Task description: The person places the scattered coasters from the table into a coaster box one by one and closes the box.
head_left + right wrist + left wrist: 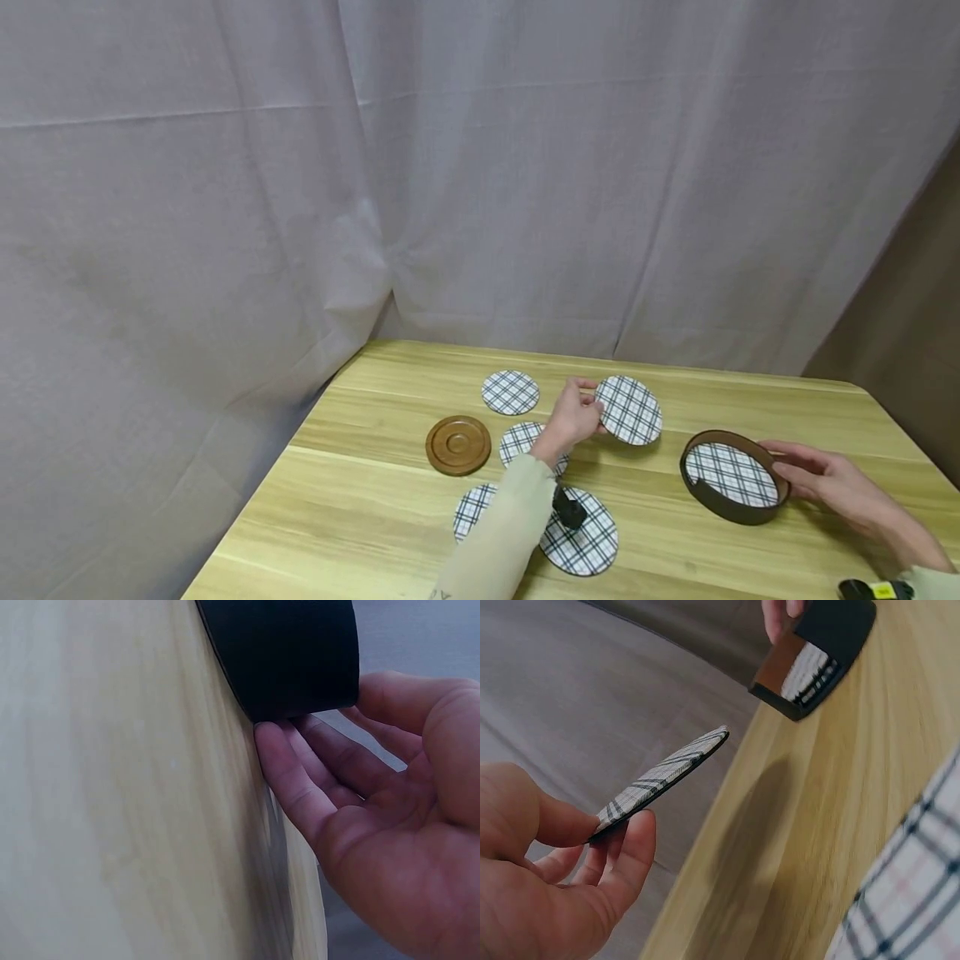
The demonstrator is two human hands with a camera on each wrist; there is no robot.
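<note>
My left hand [576, 415] pinches a round plaid coaster [632, 410] by its left edge, thumb on the patterned face and fingers beneath. In the left wrist view the held coaster [664, 776] is tilted above the table, its dark underside showing along the edge. On the right, my right hand [832, 485] grips a dark round coaster holder [731, 507] with a brown inner wall. Another plaid coaster [733, 475] lies inside the holder. The right wrist view shows the thumb on the holder's outer wall [289, 656] and the fingertips at its lower edge.
Several plaid coasters lie on the wood-grain table [337, 508]: one at the back [510, 392], others partly covered by my left arm. A round brown wooden coaster [458, 446] with ring grooves lies left of them. Grey cloth [510, 208] hangs behind the table.
</note>
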